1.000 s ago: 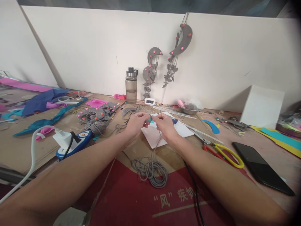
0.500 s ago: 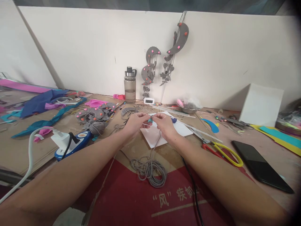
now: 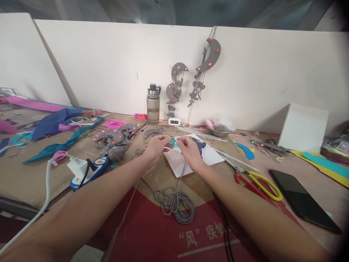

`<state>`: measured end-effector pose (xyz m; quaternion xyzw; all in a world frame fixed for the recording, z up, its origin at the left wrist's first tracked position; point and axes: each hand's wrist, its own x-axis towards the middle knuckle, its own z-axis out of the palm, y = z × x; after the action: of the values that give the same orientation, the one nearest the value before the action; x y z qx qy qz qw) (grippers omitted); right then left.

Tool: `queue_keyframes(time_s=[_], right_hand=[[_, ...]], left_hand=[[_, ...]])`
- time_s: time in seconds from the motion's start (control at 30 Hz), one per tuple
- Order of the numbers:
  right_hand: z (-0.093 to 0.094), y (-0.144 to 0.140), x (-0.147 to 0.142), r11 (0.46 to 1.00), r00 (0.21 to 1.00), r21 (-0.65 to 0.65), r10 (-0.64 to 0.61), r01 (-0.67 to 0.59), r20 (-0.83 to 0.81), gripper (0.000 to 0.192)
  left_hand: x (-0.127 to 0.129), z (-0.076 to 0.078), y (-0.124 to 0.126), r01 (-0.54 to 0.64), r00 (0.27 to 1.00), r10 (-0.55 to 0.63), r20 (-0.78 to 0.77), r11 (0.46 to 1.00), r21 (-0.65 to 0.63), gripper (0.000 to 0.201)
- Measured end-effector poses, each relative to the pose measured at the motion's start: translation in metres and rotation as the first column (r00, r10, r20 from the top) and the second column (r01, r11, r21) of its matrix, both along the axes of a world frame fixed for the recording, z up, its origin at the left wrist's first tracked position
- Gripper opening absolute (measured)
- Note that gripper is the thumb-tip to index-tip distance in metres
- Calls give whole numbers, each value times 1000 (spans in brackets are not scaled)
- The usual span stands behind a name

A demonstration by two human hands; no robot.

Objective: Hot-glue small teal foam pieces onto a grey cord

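Head view: cluttered cardboard-covered worktable (image 3: 32, 178), then a white tile (image 3: 188, 160), then a grey cord coil (image 3: 174, 202). Above the tile, left hand (image 3: 156, 147) and right hand (image 3: 191, 151) both pinch a small teal felt piece (image 3: 171, 142) between fingertips.

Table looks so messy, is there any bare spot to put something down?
Yes: bare brown tabletop between the black phone and white box. The red mat between the forearms is open. Left of the grey cord coil it is crowded.
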<state>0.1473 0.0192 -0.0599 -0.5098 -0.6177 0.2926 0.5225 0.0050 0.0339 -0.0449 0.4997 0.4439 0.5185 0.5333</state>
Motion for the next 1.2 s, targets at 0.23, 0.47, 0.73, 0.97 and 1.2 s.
queue_keyframes(time_s=[0.23, 0.47, 0.73, 0.97, 1.2], right_hand=[[-3, -2, 0, 998, 998, -40, 51, -50, 32, 26], [6, -8, -3, 994, 994, -49, 97, -95, 43, 27], [31, -26, -10, 981, 984, -79, 179, -179, -14, 27], [65, -56, -20, 947, 947, -32, 320, -319, 31, 23], [101, -79, -21, 910, 904, -27, 407, -414, -132, 21]], left_hand=[[-15, -11, 24, -169, 985, 168, 25, 982, 81, 22], [-25, -9, 25, -198, 980, 195, 36, 972, 130, 21], [-37, -6, 34, -290, 939, 279, 202, 957, 23, 21], [-45, -5, 41, -309, 902, 314, 296, 949, -66, 21], [-48, -4, 44, -322, 871, 334, 359, 942, -97, 22]])
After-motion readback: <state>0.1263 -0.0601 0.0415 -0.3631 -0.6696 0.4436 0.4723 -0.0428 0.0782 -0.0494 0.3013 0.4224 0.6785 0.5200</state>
